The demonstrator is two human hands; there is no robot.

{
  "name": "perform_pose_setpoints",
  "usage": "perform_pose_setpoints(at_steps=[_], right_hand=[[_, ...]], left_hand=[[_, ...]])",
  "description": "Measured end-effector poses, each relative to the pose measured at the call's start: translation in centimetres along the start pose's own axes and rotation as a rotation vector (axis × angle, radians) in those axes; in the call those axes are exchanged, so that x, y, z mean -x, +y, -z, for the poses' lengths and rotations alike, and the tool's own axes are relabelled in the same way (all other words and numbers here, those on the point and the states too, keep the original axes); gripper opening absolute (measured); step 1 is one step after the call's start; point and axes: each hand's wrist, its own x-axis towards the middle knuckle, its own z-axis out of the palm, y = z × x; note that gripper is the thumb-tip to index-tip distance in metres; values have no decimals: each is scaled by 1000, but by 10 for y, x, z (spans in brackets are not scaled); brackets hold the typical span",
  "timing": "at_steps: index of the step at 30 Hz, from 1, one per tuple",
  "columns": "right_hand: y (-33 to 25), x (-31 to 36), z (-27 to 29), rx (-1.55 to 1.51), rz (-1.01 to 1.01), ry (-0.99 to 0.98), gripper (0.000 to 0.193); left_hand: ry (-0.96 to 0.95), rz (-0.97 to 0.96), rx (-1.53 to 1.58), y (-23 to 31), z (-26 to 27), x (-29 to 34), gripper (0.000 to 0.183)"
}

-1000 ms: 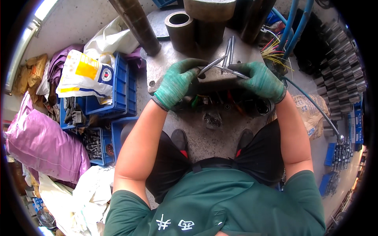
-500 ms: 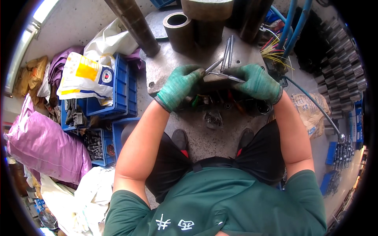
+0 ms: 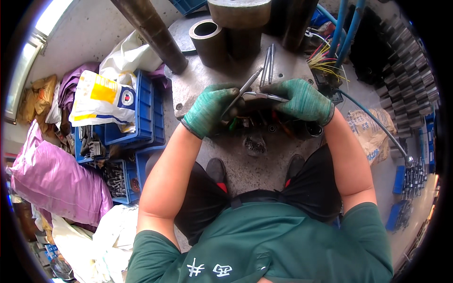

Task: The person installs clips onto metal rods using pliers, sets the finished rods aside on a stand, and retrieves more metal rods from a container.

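Observation:
My left hand [image 3: 210, 107], in a green knit glove with dark, dirty fingers, is closed round a slim grey metal rod [image 3: 248, 82]. The rod slants up to the right and its far end looks tapered. My right hand [image 3: 306, 100], gloved alike, pinches a slim shiny metal piece [image 3: 271, 96] whose left end curves toward the left fingers. I cannot make out its exact kind. Just beyond the hands, two similar metal rods [image 3: 267, 65] lie side by side on a thick steel plate [image 3: 188, 87], pointing away from me.
A hollow steel cylinder [image 3: 206, 42] and a heavy round block [image 3: 239, 13] stand on the plate between steel columns [image 3: 153, 35]. Blue crates [image 3: 150, 106] and a purple sack [image 3: 61, 174] are at left. Blue hoses [image 3: 344, 30], loose wires [image 3: 325, 63] and stacked metal parts [image 3: 408, 75] stand right.
The rod in my left hand has swung to a steeper slant and come away from the piece in my right hand. The view has shifted slightly.

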Motion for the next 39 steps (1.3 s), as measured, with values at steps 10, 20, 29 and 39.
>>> perform_pose_setpoints(at_steps=[10,20,29,39], right_hand=[[17,5,0,51,112,80,48],[18,9,18,50,32,-37,56],[33,18,21,-482,-190,55,64],[30,10,7,-581,-167,306,54]], left_hand=[[-54,10,89,-3,-5,-3,41],[-115,23,145,-4,-16,-7,46],[-112,-46,253,2,-10,-1,54],[-16,-114,193,5,-21,5,46]])
